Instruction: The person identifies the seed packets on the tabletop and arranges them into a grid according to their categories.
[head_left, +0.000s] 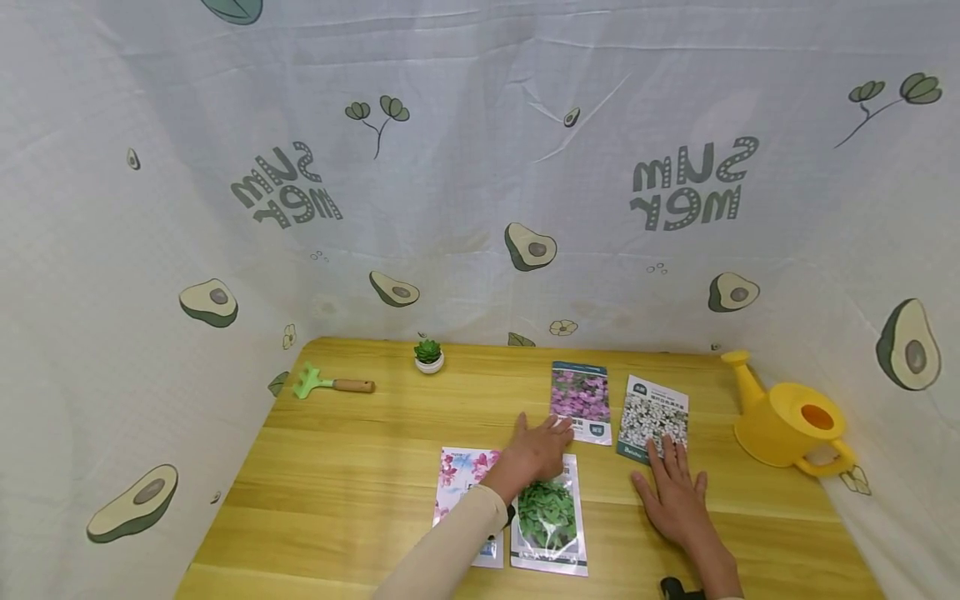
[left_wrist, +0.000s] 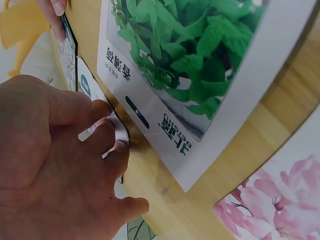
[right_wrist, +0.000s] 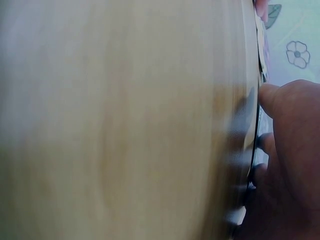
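Note:
My left hand (head_left: pixel 538 450) reaches over the table with its fingertips on the lower edge of a seed packet with purple flowers (head_left: pixel 581 396). The left wrist view shows these fingers slightly bent against that packet. With fingers spread, my right hand (head_left: pixel 678 500) touches the lower part of a seed packet with white flowers (head_left: pixel 655 408). Below the left hand lies a green-leaf seed packet (head_left: pixel 547 521), its top partly covered by the hand. Left of it, a pink-flower seed packet (head_left: pixel 459 471) is partly hidden under the left forearm.
A yellow watering can (head_left: pixel 783 421) stands at the table's right side. At the back are a small potted succulent (head_left: pixel 428 357) and a green hand rake (head_left: pixel 330 383) with a wooden handle. A printed cloth (head_left: pixel 465 183) hangs round the wooden table (head_left: pixel 322 483).

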